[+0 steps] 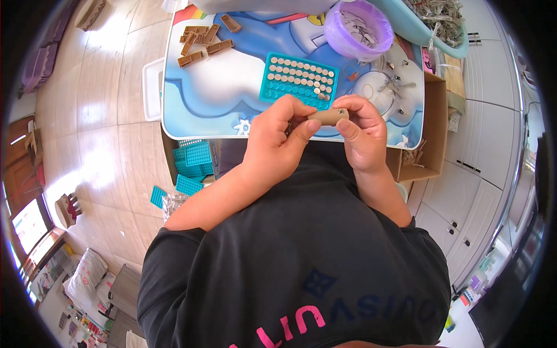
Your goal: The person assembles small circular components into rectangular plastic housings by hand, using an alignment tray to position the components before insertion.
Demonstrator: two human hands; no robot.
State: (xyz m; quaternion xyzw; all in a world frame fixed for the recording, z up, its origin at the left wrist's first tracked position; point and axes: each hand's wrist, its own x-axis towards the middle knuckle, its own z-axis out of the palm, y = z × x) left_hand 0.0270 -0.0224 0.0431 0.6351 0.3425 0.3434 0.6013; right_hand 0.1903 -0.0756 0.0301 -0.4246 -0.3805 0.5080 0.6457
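Just over the table's near edge, I hold a small brown paper-like roll [328,118] level between both hands. My left hand [277,136] is closed, with thumb and fingers pinching the roll's left end. At its right end, my right hand [366,132] is also closed, with the thumb in front and the fingers curled behind. The roll's inside is hidden. Right beyond my fingers lies a teal grid tray [264,94]. Small round silvery discs [299,72] fill its far rows and a few right-hand cells, and its near-left cells hold none.
Brown slotted boxes [200,40] lie at the table's [203,87] far left. A purple-lined tub [332,36] of thin strips stands far right, beside a light-teal basin [400,20] of metallic pieces. Small loose parts [396,86] are scattered right. A cardboard box [434,127] and more teal trays [196,153] flank the table.
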